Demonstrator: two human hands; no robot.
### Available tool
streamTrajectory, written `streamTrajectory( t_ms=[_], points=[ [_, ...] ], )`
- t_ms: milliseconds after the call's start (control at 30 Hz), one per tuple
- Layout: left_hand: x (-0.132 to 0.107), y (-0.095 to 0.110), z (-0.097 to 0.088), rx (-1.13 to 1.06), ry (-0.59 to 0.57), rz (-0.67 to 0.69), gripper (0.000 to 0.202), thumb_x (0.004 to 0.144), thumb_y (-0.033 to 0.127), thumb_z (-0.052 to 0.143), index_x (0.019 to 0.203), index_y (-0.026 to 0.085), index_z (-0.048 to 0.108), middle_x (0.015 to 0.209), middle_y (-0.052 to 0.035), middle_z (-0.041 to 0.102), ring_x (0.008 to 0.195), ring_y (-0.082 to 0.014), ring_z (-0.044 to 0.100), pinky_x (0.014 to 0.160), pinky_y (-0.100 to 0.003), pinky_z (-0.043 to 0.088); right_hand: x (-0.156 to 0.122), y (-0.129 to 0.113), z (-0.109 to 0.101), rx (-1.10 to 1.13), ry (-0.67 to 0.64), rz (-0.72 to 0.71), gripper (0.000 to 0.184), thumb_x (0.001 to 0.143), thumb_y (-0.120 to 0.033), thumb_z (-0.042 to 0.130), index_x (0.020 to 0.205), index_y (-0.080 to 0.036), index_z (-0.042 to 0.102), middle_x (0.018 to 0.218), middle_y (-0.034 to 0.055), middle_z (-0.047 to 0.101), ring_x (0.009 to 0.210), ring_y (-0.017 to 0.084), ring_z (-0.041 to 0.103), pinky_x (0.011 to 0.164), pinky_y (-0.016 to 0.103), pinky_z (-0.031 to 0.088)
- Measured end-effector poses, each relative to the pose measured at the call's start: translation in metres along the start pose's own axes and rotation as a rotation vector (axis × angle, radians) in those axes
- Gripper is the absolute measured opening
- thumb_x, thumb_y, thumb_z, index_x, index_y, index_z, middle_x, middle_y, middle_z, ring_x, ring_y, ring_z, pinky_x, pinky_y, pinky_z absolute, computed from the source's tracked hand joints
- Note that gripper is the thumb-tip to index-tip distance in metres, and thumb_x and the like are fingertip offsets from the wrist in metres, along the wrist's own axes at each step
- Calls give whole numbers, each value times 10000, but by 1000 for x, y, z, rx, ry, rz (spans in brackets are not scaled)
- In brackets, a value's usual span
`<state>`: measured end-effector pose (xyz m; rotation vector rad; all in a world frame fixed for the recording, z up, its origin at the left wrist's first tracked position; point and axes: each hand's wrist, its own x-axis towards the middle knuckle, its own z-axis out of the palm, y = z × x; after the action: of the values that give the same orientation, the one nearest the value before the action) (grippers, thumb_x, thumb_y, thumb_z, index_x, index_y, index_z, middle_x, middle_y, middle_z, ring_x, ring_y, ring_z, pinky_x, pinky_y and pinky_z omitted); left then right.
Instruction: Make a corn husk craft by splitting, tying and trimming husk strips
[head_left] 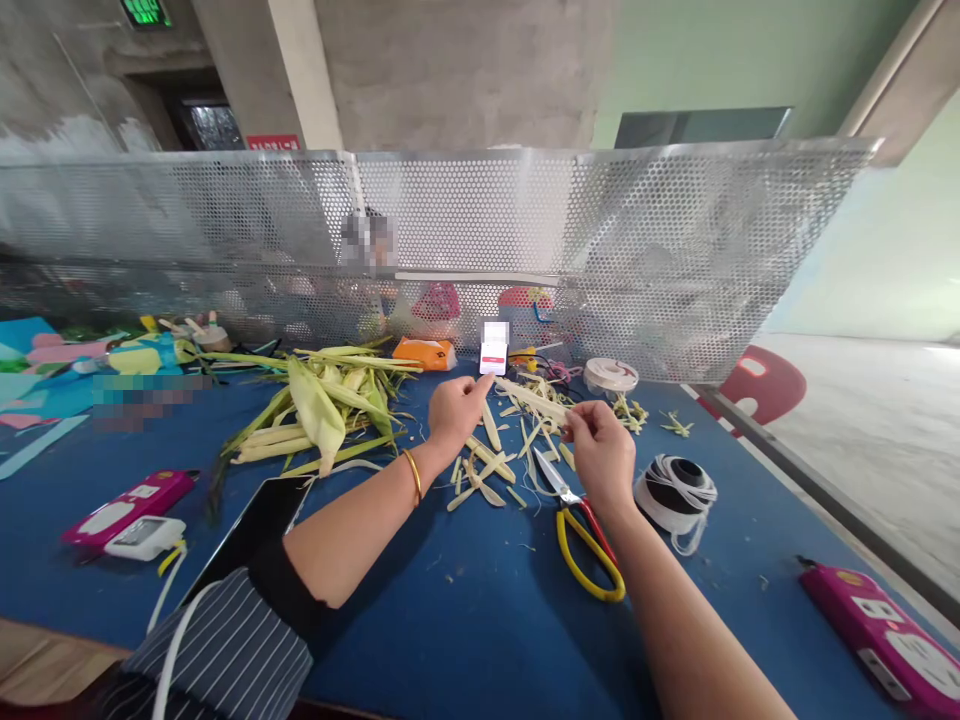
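A pale strip of corn husk (536, 400) stretches between my two hands above the blue table. One end is pinched by my left hand (456, 412), which has a gold bangle at the wrist. At the other end, my right hand (602, 448) is closed on the strip with thumb and fingers. Below them lie cut husk pieces (487, 470), scattered about. Scissors (581, 530) with yellow and red handles rest slightly open beside my right hand. To the left of my left hand is a heap of green and pale corn husks (319, 405).
A spool of white cord (675, 495) and a roll of tape (611, 375) sit at the right. Magenta power strips (877, 630) lie near both sides. A dark tablet-like slab (247, 535) is under my left forearm. A lit phone (493, 350) stands before a perforated metal screen (465, 220).
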<state>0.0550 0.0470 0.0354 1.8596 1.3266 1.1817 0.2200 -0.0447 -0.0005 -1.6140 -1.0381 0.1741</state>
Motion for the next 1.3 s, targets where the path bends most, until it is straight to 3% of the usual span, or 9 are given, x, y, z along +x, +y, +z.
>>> streamTrajectory(
  t_ms=[67,133,200,300,500,800,1000,1133,1300],
  points=[
    [1,2,-5,152,60,277,254,838,422,594,750,205,693,807,-50,721,809,-198,636,765,-288,448,0,-2,-4,-97,-37,-87,134,858,-322,484,800,-238,571,651,-11,659,613,174,614,621,269,407],
    [3,6,-7,185,-73,517,168,824,341,630,918,242,729,1043,-49,729,1008,-210,621,883,-294,422,-1,-4,-5,-152,-81,-158,138,871,-316,476,813,-242,578,660,-15,659,630,172,608,625,264,392],
    [6,10,-5,187,-274,586,149,819,332,638,876,254,752,980,-36,746,954,-208,643,870,-288,421,-2,-5,-5,-170,-110,-201,132,870,-314,486,810,-239,577,676,-11,660,653,174,617,632,265,388],
    [9,11,3,140,-441,437,197,807,360,627,771,216,756,768,-27,730,721,-183,638,687,-260,425,-1,-5,-2,-33,-104,-168,141,867,-347,508,839,-232,583,660,-13,635,644,174,618,639,274,407],
    [5,1,16,-92,-417,144,191,716,341,675,693,155,709,648,-14,666,614,-138,556,601,-247,394,-2,-5,14,652,-209,250,429,699,-542,690,929,-184,631,813,15,659,587,137,609,555,257,442],
    [-10,8,15,-340,-455,-287,154,617,225,759,643,138,635,586,7,593,567,-103,502,589,-246,392,-7,-1,22,676,-299,340,338,526,-431,794,575,-166,590,543,-6,602,481,115,542,503,243,405],
    [-15,13,9,-326,-549,-182,233,629,319,776,678,144,630,587,27,571,558,-89,473,547,-223,360,-10,-3,23,581,-330,274,335,580,-470,748,576,-176,586,526,-7,590,483,122,526,512,253,395],
    [-9,7,11,-280,-437,-131,211,670,321,739,651,150,617,552,42,533,517,-76,423,529,-222,343,-6,-1,20,460,-331,217,302,609,-462,715,587,-184,600,495,-8,574,474,140,510,531,276,399],
    [5,-8,8,-199,-326,-46,190,706,322,710,681,154,624,592,27,560,547,-95,446,560,-238,357,10,10,-3,40,-73,71,159,755,-342,598,704,-196,634,590,12,629,599,187,569,634,298,382]
  ],
)
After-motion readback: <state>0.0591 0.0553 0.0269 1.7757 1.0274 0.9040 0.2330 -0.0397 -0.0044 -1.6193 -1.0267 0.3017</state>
